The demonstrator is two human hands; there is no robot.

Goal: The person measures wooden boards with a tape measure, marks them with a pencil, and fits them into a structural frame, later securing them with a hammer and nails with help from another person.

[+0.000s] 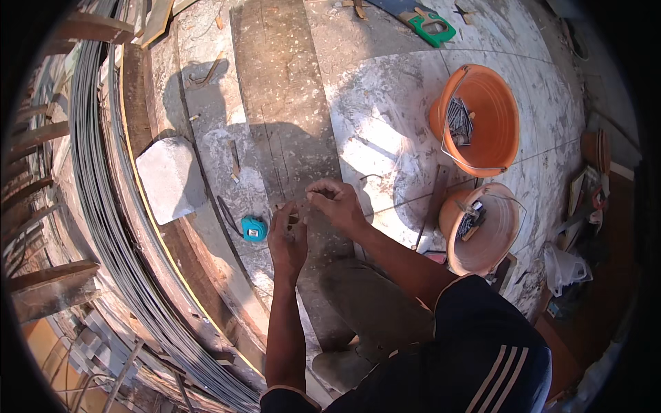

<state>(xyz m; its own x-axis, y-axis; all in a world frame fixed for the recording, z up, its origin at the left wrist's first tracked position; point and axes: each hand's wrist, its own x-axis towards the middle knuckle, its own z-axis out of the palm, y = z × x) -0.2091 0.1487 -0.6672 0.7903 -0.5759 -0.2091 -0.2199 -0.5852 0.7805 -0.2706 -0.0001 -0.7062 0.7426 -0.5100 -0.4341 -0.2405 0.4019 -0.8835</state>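
Note:
Over a worn wooden plank point(289, 82), my hands are close together. My left hand point(289, 241) has its fingers curled in a pinch, and whatever lies between them is too small to make out. Beside it, a little farther off, my right hand point(336, 205) also pinches thumb against fingers; its contents, if any, are hidden. A teal tape measure point(254, 228) rests just left of my left hand. To the right, an orange bucket point(506, 113) holds several nails point(459, 122). A paler, tilted bucket point(499, 241) nearer me contains more nails point(465, 224) and a metal-headed tool.
A handsaw point(432, 26) with a green handle lies at the far edge. On the left are a pale slab point(169, 175) and a long bundle of thin steel rods point(103, 165). A plastic bag point(566, 268) sits at right among clutter. Wood scraps are scattered about.

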